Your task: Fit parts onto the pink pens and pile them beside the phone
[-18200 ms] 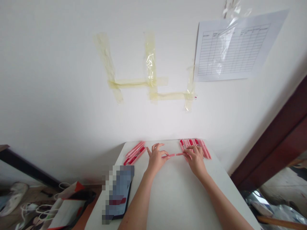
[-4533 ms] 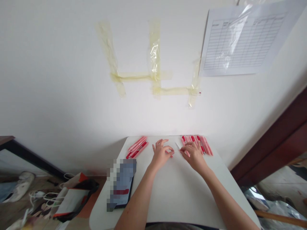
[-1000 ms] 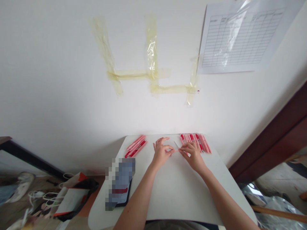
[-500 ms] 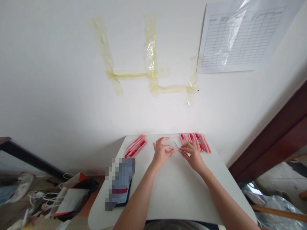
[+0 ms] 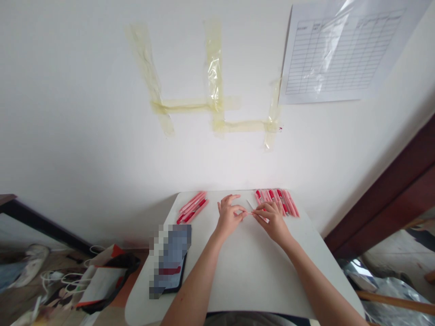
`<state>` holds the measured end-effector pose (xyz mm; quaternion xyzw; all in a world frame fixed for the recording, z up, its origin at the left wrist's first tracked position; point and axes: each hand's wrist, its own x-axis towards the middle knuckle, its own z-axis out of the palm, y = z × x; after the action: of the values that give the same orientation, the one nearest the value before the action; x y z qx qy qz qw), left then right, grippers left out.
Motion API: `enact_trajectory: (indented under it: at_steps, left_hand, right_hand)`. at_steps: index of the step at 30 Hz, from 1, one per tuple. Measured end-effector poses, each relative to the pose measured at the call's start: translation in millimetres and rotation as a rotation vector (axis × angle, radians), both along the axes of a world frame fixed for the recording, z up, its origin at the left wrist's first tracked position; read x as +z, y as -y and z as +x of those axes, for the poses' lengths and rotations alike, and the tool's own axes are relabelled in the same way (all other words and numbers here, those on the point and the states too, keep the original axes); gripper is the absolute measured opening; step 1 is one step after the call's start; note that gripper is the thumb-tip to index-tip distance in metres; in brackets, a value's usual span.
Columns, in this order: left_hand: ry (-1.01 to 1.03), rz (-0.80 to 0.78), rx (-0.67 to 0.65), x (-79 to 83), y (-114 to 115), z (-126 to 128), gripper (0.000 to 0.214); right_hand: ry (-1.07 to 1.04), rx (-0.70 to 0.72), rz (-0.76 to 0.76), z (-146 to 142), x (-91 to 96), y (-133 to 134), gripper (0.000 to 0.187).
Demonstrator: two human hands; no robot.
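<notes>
Above the back part of the white table, my left hand (image 5: 229,216) pinches with thumb and forefinger, its other fingers lifted. My right hand (image 5: 271,216) faces it, fingertips closed together. Between the two pinches runs a small thin pale-pink piece (image 5: 249,213), mostly covered by the fingers, so its kind is unclear. A slim white stick (image 5: 249,204) shows just beyond the right fingertips; whether that hand touches it I cannot tell. Behind the right hand lies a row of pink and red pens (image 5: 290,203). Left of my left hand is a smaller pile of similar pens (image 5: 193,207).
A phone (image 5: 175,258), partly pixelated, lies on the left of the white table (image 5: 258,280). The wall behind carries yellowed tape (image 5: 214,68) and a printed sheet (image 5: 340,54). Bags and cables (image 5: 64,280) sit on the floor at left; a dark red wooden frame (image 5: 384,194) stands at right.
My right hand has shifted very slightly left, toward my left hand. Everything else looks the same.
</notes>
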<state>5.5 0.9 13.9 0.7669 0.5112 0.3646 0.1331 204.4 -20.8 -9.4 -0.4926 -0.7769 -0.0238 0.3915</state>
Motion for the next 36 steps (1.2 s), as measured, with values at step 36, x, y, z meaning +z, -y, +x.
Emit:
enact_trajectory:
  at_steps: [36]
  left_hand:
    - [-0.213, -0.087, 0.139, -14.8, -16, -25, 0.01]
  right_hand:
    - [-0.068, -0.12, 0.044, 15, -5.9, -8, 0.016]
